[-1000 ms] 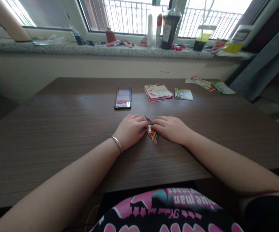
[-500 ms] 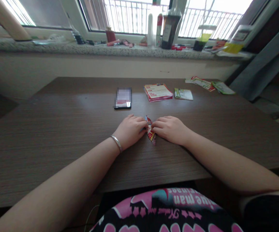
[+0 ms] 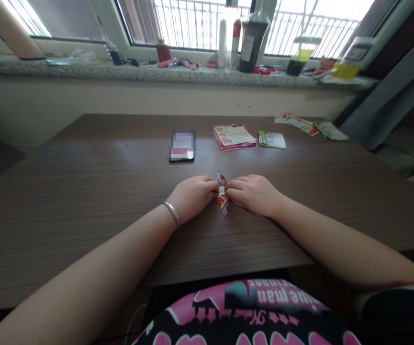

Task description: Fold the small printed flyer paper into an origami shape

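Between my hands, above the brown table (image 3: 95, 206), is a small folded piece of printed paper (image 3: 222, 196), red, yellow and white, with pointed ends at top and bottom. My left hand (image 3: 195, 192), with a silver bangle at its wrist, pinches the paper's left side. On the other side, my right hand (image 3: 251, 192) grips the right edge with thumb and fingers closed. The fingertips partly cover the middle of the paper.
Beyond my hands lie a phone (image 3: 182, 146), a stack of printed leaflets (image 3: 234, 136) and a smaller card stack (image 3: 272, 139). More paper strips (image 3: 302, 123) lie at the far right. Bottles and small items crowd the stone windowsill (image 3: 199, 76).
The folded paper has turned slightly and stands straighter, its lower tip shifting left. My left fingers have lowered and drawn closer together; my right hand has barely moved.
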The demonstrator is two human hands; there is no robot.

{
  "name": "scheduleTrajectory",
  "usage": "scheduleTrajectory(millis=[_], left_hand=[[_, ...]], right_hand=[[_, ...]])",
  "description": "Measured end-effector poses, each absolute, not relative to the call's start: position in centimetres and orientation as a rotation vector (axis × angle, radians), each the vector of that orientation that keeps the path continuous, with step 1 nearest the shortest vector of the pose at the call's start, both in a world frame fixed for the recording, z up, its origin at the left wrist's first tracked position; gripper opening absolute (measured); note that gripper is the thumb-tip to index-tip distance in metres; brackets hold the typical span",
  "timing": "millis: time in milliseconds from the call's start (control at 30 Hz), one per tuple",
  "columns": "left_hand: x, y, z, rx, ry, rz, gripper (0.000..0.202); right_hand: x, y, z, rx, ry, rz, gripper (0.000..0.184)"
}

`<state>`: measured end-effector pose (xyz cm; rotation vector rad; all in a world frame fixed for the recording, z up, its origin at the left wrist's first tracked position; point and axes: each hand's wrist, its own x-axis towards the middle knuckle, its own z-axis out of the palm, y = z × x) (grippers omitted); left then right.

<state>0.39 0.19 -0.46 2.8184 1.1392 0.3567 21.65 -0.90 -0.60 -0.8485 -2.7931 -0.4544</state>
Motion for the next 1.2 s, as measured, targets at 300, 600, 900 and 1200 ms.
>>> scheduleTrajectory(millis=[300, 600, 900, 1200], left_hand=[[0.8, -0.7, 0.0, 2.970, 1.213, 0.268, 0.023], [1.0, -1.4, 0.5, 3.010, 1.222, 0.288, 0.022], [0.9, -1.2, 0.2, 3.120, 1.096, 0.353, 0.024], [1.3, -0.9, -0.4, 3.259, 0.987, 0.386, 0.020]], right_hand=[[21.5, -0.5, -0.8, -1.067, -2.666, -0.074, 0.015], [21.6, 0.1, -1.0, -1.081, -2.480, 0.308, 0.009], [21.5, -0.3, -0.8, -1.090, -2.468, 0.317, 0.008], [21.9, 0.2, -1.2, -0.911, -2.596, 0.201, 0.010]])
